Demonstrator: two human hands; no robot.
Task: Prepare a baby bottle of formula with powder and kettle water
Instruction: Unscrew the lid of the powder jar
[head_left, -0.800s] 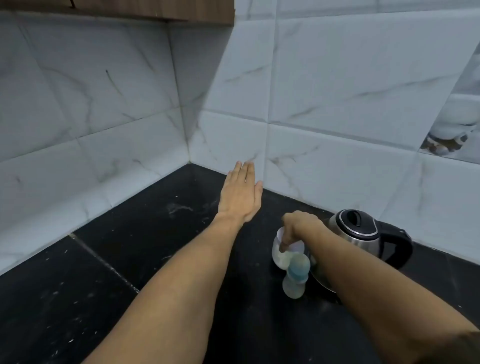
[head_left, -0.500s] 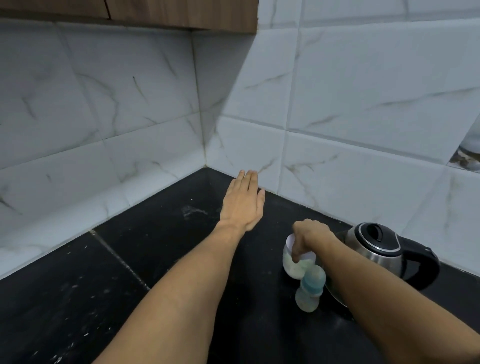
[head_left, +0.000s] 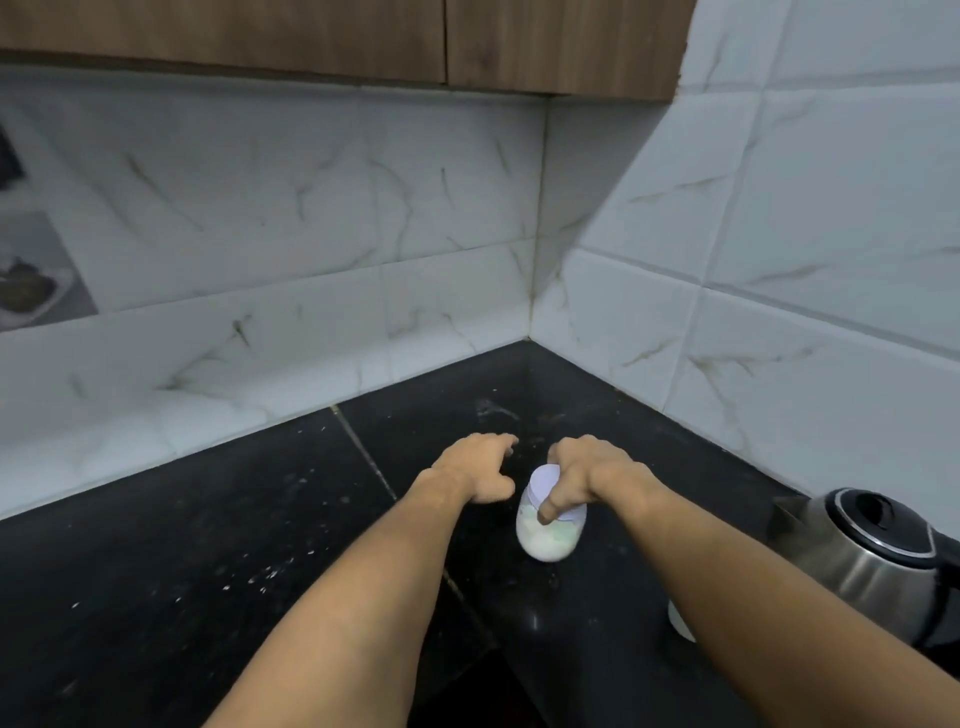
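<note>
Powder jar, upright nr back corner of counter, is gripped at lid by right hand; left hand, loosely curled & empty, is held just to its left.

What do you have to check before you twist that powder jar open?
1. Right hand holds the jar lid: ok, its fingers curl over it.
2. Left hand steadies the powder jar: cannot tell. It is right beside the jar, but whether they touch is unclear.
3. Powder inside: ok, pale powder shows through the jar's wall.
4. Jar resting on the black counter: cannot tell from this angle.
5. Kettle has its lid closed and stands apart from the jar, to its right: ok.
</note>
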